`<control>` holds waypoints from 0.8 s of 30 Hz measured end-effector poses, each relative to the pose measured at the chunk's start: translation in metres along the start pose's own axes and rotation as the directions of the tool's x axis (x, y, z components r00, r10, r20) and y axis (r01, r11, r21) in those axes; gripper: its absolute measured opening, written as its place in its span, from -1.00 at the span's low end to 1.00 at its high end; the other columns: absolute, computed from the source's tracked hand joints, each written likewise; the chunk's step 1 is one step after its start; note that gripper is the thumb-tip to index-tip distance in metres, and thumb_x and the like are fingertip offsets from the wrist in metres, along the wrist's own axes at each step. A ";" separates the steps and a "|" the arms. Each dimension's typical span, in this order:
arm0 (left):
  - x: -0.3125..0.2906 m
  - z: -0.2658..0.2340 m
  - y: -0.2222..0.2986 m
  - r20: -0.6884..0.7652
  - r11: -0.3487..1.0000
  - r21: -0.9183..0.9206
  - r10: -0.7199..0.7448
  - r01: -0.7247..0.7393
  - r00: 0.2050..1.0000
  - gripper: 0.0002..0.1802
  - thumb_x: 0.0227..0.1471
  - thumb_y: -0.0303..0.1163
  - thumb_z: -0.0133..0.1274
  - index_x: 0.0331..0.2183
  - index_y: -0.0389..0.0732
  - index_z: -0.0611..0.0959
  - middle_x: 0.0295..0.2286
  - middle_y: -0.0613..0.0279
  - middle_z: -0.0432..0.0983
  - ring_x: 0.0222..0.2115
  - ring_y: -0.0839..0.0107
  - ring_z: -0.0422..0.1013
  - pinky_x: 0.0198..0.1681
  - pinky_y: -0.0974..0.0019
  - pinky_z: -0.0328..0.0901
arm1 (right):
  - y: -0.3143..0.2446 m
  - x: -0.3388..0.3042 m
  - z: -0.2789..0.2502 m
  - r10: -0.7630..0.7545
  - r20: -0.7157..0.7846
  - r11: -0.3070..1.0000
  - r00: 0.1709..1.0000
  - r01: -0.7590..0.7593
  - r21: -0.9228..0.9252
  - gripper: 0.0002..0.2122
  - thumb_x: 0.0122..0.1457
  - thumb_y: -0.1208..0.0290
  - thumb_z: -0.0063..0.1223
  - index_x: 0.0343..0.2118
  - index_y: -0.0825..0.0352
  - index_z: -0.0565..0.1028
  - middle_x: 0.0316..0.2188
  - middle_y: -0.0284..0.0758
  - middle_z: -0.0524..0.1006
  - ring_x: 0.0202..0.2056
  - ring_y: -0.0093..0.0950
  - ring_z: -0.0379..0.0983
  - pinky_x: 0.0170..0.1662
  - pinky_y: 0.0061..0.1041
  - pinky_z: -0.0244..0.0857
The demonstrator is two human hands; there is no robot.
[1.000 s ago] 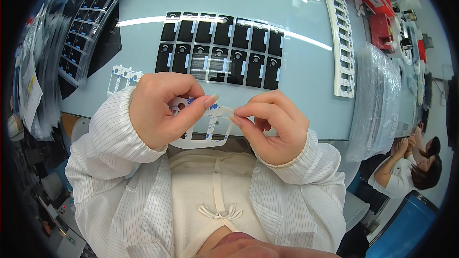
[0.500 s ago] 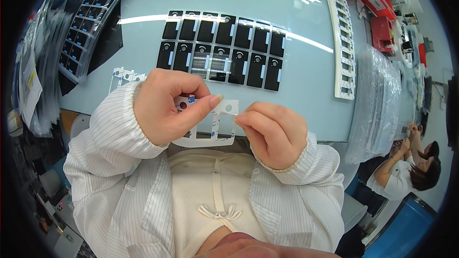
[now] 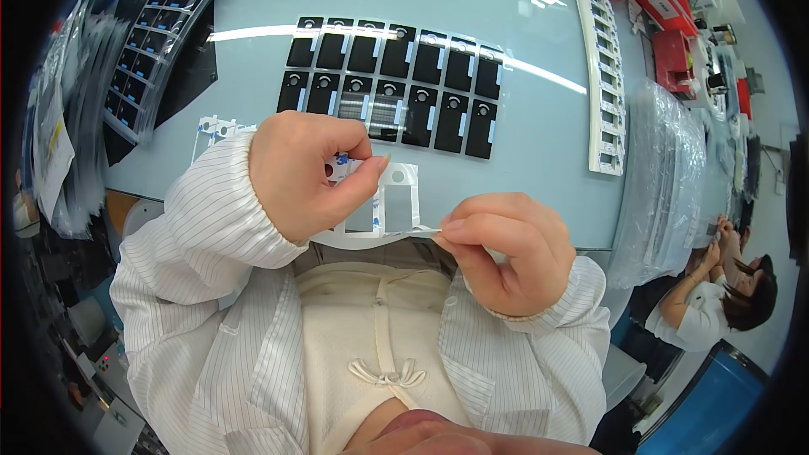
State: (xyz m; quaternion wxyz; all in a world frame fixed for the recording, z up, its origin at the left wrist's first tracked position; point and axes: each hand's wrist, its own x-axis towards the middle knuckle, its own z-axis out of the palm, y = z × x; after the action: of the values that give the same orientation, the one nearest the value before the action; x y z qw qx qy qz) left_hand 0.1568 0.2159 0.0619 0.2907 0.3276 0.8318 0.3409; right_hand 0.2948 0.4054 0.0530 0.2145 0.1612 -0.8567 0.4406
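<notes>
Light blue-grey and glossy, the worktop (image 3: 539, 147) mirrors ceiling lamps in bright streaks; off to the right, a co-worker in a white top (image 3: 699, 316) sits near a blue panel (image 3: 712, 396). Over the worktop's near edge, in front of the person's chest, is a white cut-out adhesive sheet (image 3: 378, 206) with blue marks. Its upper part is pinched between thumb and forefinger in the grip of the left hand (image 3: 316, 177). The right hand's (image 3: 510, 248) grip is closed on a thin white strip (image 3: 427, 229), which runs to the sheet's lower right corner. Beyond the hands lie two rows of black rectangular panels (image 3: 392, 105), partly hidden by the left hand. Clear plastic sleeves (image 3: 661, 168) lie farther right.
</notes>
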 end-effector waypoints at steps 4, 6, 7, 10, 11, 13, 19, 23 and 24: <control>0.002 0.004 -0.005 -0.033 0.997 0.056 0.046 -0.044 0.998 -0.80 -0.02 -0.36 0.16 -0.55 -0.29 0.63 -0.71 0.09 0.49 -0.71 0.33 0.46 -0.60 0.34 0.33 | -0.006 0.001 -0.009 -0.004 0.031 0.999 1.000 0.003 0.032 -0.68 -0.11 0.74 0.29 -0.28 0.35 0.47 -0.47 -0.21 0.57 -0.48 -0.45 0.52 -0.52 -0.61 0.33; 0.004 0.005 -0.005 -0.015 0.998 0.063 0.003 -0.002 1.000 -0.79 -0.02 -0.34 0.16 -0.55 -0.29 0.63 -0.70 0.08 0.50 -0.70 0.30 0.46 -0.59 0.33 0.34 | -0.005 0.001 -0.012 -0.008 0.021 0.999 1.000 0.007 0.049 -0.70 -0.10 0.75 0.27 -0.29 0.36 0.47 -0.47 -0.21 0.57 -0.50 -0.46 0.51 -0.52 -0.63 0.31; 0.004 0.006 -0.005 -0.014 0.998 0.063 0.003 -0.002 1.000 -0.79 -0.02 -0.34 0.16 -0.55 -0.29 0.63 -0.70 0.08 0.50 -0.70 0.30 0.46 -0.59 0.33 0.34 | -0.005 0.001 -0.014 -0.013 0.012 0.998 1.000 0.012 0.067 -0.72 -0.09 0.76 0.24 -0.29 0.37 0.47 -0.47 -0.20 0.57 -0.51 -0.47 0.50 -0.51 -0.66 0.30; 0.006 0.007 -0.004 0.006 0.997 0.062 0.037 -0.038 0.999 -0.76 0.00 -0.33 0.15 -0.56 -0.30 0.63 -0.69 0.06 0.50 -0.69 0.29 0.47 -0.57 0.33 0.35 | -0.005 0.012 -0.029 0.067 -0.023 0.995 0.998 -0.065 0.073 -0.74 -0.11 0.71 0.28 -0.31 0.36 0.53 -0.45 -0.26 0.57 -0.52 -0.47 0.49 -0.52 -0.59 0.30; 0.005 0.007 -0.002 0.029 0.998 0.026 0.048 -0.049 0.998 -0.75 0.01 -0.33 0.15 -0.56 -0.31 0.63 -0.69 0.05 0.50 -0.68 0.28 0.47 -0.57 0.33 0.35 | 0.001 0.013 -0.033 0.177 -0.088 0.979 0.980 -0.167 0.115 -0.78 -0.07 0.70 0.26 -0.32 0.37 0.54 -0.45 -0.28 0.57 -0.53 -0.54 0.47 -0.52 -0.63 0.29; 0.008 0.006 0.000 0.105 0.998 -0.039 0.052 -0.048 0.993 -0.74 0.04 -0.34 0.14 -0.57 -0.31 0.63 -0.68 0.04 0.51 -0.66 0.25 0.49 -0.56 0.32 0.36 | 0.014 0.019 -0.042 0.442 -0.188 0.888 0.877 -0.397 0.233 -0.86 0.02 0.66 0.21 -0.32 0.39 0.54 -0.46 -0.32 0.58 -0.54 -0.65 0.42 -0.52 -0.69 0.26; 0.021 0.014 0.005 0.177 0.973 -0.039 0.229 -0.226 0.957 -0.79 0.03 -0.44 0.14 -0.56 -0.35 0.61 -0.65 0.12 0.49 -0.68 0.35 0.41 -0.59 0.36 0.30 | 0.102 0.040 -0.066 0.657 -0.018 0.708 0.754 -0.609 0.358 -0.83 0.11 0.50 0.22 -0.26 0.44 0.54 -0.49 -0.34 0.54 -0.59 -0.69 0.35 -0.56 -0.72 0.18; 0.040 0.020 0.007 0.219 0.915 0.035 0.385 -0.401 0.897 -0.81 -0.01 -0.44 0.14 -0.59 -0.30 0.57 -0.54 0.15 0.50 -0.57 0.24 0.41 -0.50 0.30 0.33 | 0.136 0.047 -0.063 0.724 0.025 0.642 0.690 -0.686 0.343 -0.84 0.11 0.46 0.23 -0.28 0.41 0.56 -0.48 -0.34 0.56 -0.61 -0.70 0.34 -0.56 -0.74 0.20; 0.046 0.022 0.004 0.180 0.860 0.047 0.493 -0.508 0.851 -0.80 -0.01 -0.42 0.14 -0.59 -0.28 0.58 -0.48 0.16 0.51 -0.51 0.24 0.41 -0.44 0.28 0.35 | 0.142 0.049 -0.062 0.731 0.013 0.637 0.682 -0.690 0.344 -0.84 0.11 0.46 0.23 -0.28 0.41 0.56 -0.48 -0.34 0.56 -0.61 -0.70 0.34 -0.56 -0.74 0.20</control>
State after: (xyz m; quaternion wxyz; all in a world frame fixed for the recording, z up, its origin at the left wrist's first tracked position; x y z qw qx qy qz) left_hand 0.1455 0.2609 0.0396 0.2427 0.5725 0.7064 0.3380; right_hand 0.2008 0.5319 0.0133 0.0483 -0.1849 -0.7511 0.6319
